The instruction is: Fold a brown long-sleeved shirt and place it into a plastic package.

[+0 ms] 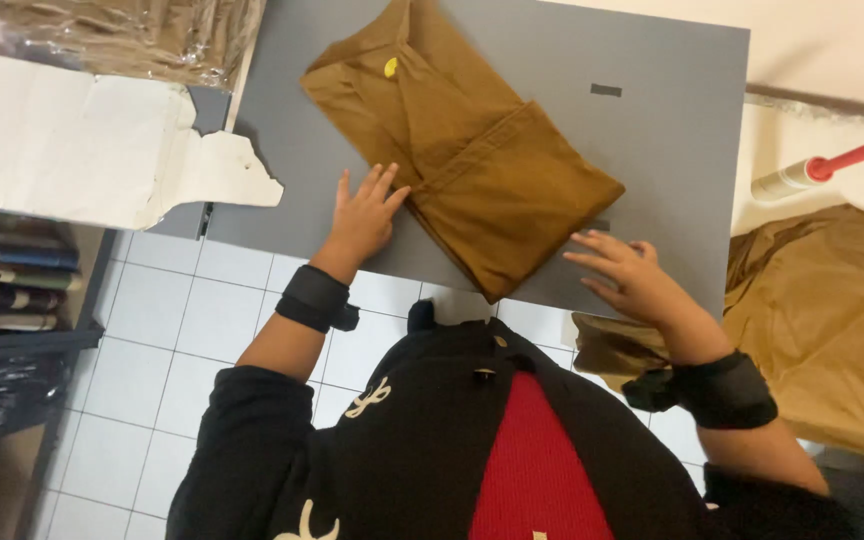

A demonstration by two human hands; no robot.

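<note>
A folded brown garment (pixel 472 160) with a small yellow sticker near its collar lies diagonally on a grey table (pixel 652 150). My left hand (pixel 362 215) rests flat on the table with spread fingers, its fingertips touching the garment's near left edge. At the garment's near right corner, my right hand (pixel 627 275) hovers with fingers apart, holding nothing. Both wrists wear black bands.
A torn white cardboard sheet (pixel 82 140) and brown garments in clear plastic (pixel 132 35) lie at the left. A lint roller with a red handle (pixel 827 168) and a loose heap of brown cloth (pixel 832 310) lie at the right. White floor tiles (pixel 182 330) show below.
</note>
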